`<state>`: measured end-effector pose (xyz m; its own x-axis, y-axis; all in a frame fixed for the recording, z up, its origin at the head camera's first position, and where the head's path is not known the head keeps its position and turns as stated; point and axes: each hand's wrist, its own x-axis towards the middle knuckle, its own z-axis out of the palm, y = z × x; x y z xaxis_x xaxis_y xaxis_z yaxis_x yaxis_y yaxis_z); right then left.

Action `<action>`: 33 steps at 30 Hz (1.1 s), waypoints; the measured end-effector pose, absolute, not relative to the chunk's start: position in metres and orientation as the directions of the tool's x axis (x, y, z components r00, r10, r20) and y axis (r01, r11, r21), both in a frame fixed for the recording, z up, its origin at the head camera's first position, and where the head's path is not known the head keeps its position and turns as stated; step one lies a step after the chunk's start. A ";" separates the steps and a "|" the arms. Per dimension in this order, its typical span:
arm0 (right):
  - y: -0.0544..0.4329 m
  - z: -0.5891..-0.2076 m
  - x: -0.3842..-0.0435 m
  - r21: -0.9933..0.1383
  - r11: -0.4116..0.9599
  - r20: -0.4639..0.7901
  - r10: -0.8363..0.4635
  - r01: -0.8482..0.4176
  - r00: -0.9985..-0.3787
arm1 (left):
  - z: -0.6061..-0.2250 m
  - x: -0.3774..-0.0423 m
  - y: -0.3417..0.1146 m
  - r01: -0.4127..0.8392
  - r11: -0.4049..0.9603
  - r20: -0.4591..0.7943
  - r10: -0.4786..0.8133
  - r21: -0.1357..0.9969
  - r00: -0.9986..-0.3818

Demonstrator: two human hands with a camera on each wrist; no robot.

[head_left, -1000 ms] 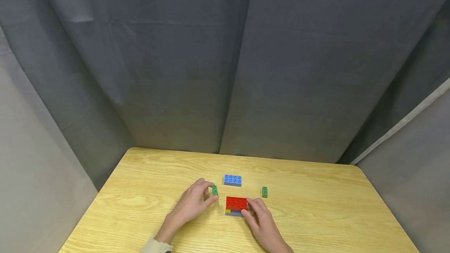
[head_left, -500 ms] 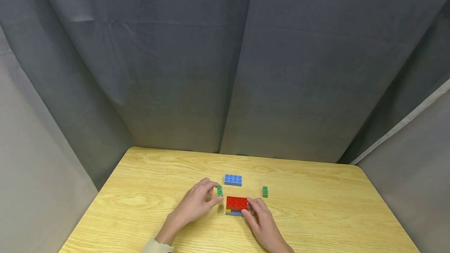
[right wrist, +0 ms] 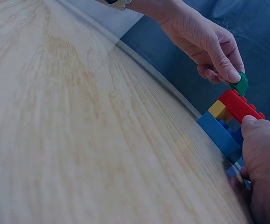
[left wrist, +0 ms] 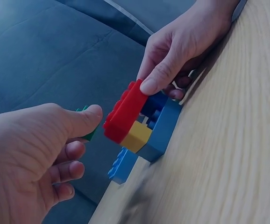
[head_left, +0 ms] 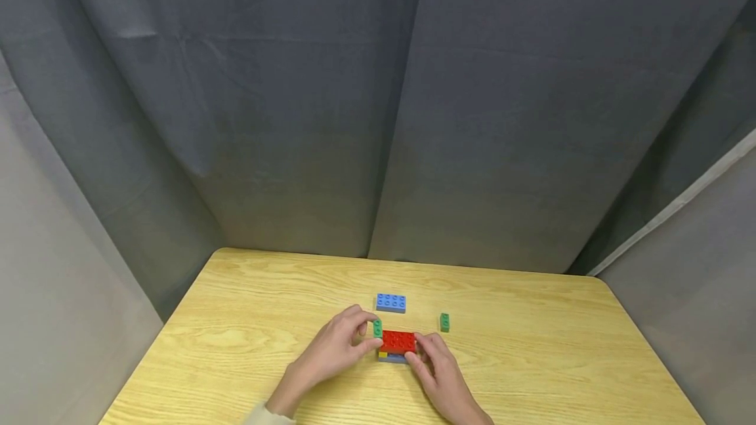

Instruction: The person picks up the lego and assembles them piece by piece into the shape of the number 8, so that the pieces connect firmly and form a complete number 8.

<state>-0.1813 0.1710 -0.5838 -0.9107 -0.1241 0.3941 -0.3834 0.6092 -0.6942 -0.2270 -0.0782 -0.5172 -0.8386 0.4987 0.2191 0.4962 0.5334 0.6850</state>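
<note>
My left hand (head_left: 335, 347) pinches a small green two-stud brick (head_left: 377, 328) between thumb and forefinger, studs up, close above the left end of a stack. On top of that stack lies a red brick (head_left: 399, 341) with two rows of studs. Beneath it, the left wrist view shows a yellow brick (left wrist: 137, 136) at one end and a long blue brick (left wrist: 162, 132) on the table, with an open gap beside the yellow one. The stack's right end is gripped by my right hand (head_left: 443, 378), its thumb against the red brick; its other fingers are partly hidden.
Behind the stack a loose blue brick (head_left: 391, 303) with two rows of studs lies on the wooden table (head_left: 531, 346). A second green brick (head_left: 445, 323) sits to the back right. Grey curtains (head_left: 295, 117) hang beyond the table's far edge.
My left hand has carried the green brick rightward, from left of the stack to over the red brick's left end. The right hand and the stack have stayed in place.
</note>
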 end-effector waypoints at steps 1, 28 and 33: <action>0.171 -0.584 -0.181 -0.698 0.608 0.388 -0.123 -0.379 -0.913 | -0.518 -0.226 -0.077 0.495 0.532 0.216 0.501 0.687 -0.838; 0.171 -0.584 -0.181 -0.706 0.629 0.324 -0.123 -0.326 -0.938 | -0.526 -0.223 -0.064 0.517 0.542 0.247 0.493 0.663 -0.834; 0.171 -0.583 -0.181 -0.707 0.633 0.311 -0.124 -0.316 -0.942 | -0.529 -0.220 -0.059 0.502 0.556 0.280 0.438 0.663 -0.854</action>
<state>-0.1809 0.1714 -0.5833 -0.9425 -0.1237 0.3106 -0.3160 0.6332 -0.7065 -0.2197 -0.0586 -0.5288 -0.8542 0.4378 0.2804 0.5023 0.5555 0.6627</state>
